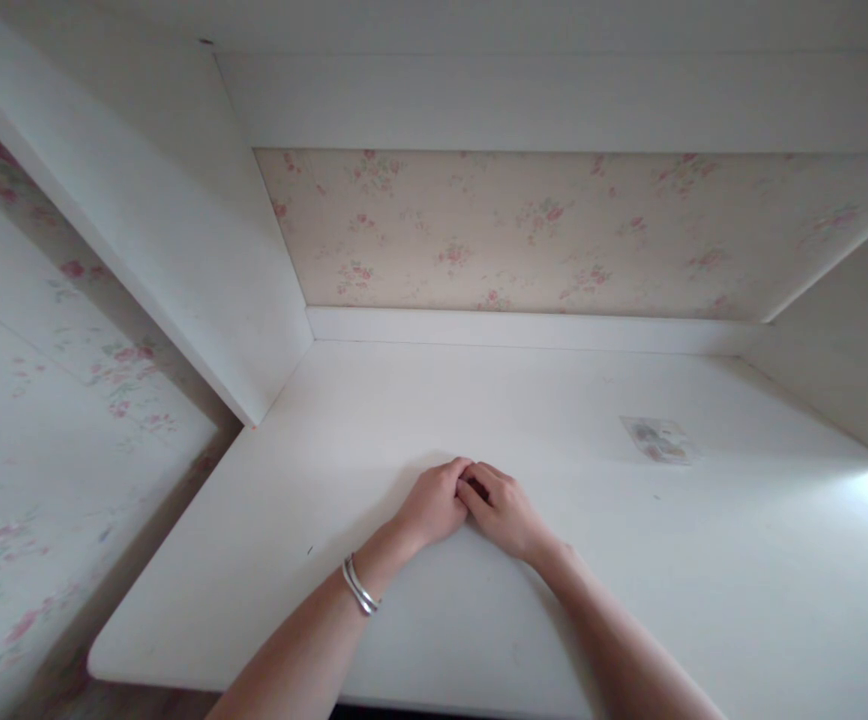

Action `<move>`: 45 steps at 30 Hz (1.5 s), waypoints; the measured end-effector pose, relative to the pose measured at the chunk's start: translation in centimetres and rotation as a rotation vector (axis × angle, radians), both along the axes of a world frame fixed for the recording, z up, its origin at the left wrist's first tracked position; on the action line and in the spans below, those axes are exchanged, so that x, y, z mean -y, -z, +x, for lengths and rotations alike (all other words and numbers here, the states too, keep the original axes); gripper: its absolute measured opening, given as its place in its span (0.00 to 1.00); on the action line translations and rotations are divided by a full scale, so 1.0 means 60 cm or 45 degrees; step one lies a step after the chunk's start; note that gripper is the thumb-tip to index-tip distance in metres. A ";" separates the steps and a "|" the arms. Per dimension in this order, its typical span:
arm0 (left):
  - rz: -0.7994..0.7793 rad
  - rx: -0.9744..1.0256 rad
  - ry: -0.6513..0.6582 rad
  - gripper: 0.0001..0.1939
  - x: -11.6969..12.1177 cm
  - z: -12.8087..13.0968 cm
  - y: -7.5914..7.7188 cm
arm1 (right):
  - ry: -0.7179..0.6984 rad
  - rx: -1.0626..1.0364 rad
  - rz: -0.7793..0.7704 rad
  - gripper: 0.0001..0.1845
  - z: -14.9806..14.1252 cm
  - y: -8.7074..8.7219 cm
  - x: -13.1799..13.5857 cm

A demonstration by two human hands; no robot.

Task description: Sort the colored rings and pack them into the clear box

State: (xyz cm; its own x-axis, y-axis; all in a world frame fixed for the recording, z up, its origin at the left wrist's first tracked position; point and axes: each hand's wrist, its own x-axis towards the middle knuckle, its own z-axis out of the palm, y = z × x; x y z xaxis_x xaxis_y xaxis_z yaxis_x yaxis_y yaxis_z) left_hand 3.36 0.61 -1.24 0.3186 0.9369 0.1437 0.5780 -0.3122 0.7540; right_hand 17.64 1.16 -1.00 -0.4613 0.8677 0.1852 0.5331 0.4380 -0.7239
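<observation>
My left hand (438, 503) and my right hand (507, 512) meet on the white desk top (404, 400), fingertips touching. The left fingers are curled in and closed. Curled over too, the right fingers leave a small dark gap beside the thumb. No object shows in either hand, though the undersides of the fingers are hidden. Two silver bangles (360, 586) circle my left wrist. Off to the right of my hands, a small clear plastic packet (659, 440) lies flat on the desk; its greyish contents are too blurred to name.
White side panels stand at left (179, 230) and right (846, 330), with an overhead white board (554, 100) between them. Flowered wallpaper (524, 235) covers the back wall. The desk's rounded corner (100, 655) ends at the lower left. Bright light falls at the right edge.
</observation>
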 end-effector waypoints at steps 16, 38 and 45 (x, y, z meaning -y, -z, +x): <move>-0.004 -0.037 -0.013 0.12 -0.001 0.007 0.010 | 0.864 0.226 0.566 0.16 0.142 -0.009 -0.069; -0.009 0.015 -0.039 0.13 -0.001 0.011 0.010 | 1.244 0.577 0.150 0.26 0.244 0.015 -0.095; -0.117 0.354 -0.198 0.41 -0.002 0.015 0.018 | 0.618 0.036 0.197 0.23 0.099 0.011 -0.044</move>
State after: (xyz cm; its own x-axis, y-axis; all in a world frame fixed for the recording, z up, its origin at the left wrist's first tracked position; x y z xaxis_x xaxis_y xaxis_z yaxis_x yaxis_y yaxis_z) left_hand 4.26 0.71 -2.32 0.1312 0.9844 0.1176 0.3815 -0.1596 0.9105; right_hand 23.56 3.81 -1.64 -0.0183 0.9467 0.3216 0.7202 0.2356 -0.6526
